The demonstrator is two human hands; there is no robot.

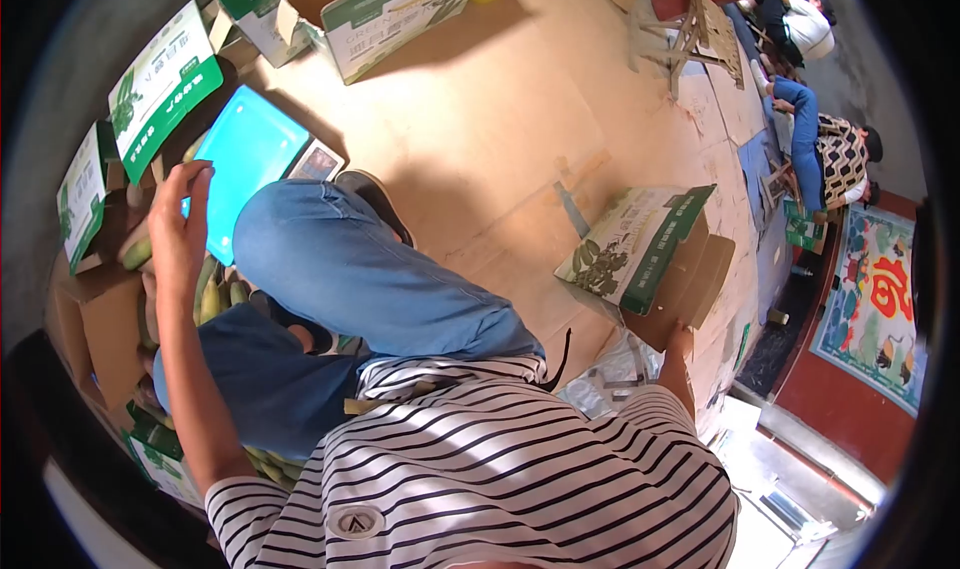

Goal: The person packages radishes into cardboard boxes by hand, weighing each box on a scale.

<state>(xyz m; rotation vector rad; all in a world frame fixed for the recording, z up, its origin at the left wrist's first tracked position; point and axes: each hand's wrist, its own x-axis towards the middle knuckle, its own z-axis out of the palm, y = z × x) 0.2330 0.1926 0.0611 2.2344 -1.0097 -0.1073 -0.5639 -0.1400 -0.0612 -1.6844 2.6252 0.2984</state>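
floor (520,119): covered in flattened cardboard sheets, fills most of the view.
teal tray (245,149): lies flat just past the knee in jeans, with a small display panel at its corner.
green-print boxes (160,89): in a row along the upper left, some open.
carton (640,244): green-and-white print, brown flaps open, tilted. On the right side, well apart from the produce.
other person (815,139): seated at far right, near a wooden stool (705,29).
produce pile (215,294): long green-yellow pieces in a brown box at left, kind unclear.
left hand (175,234): raised over the pile with fingers curled. A green piece (135,251) touches it, but I can't tell if it's gripped.
right hand (680,341): clamped on the carton's lower flap, fingertips hidden.
hands: well apart.
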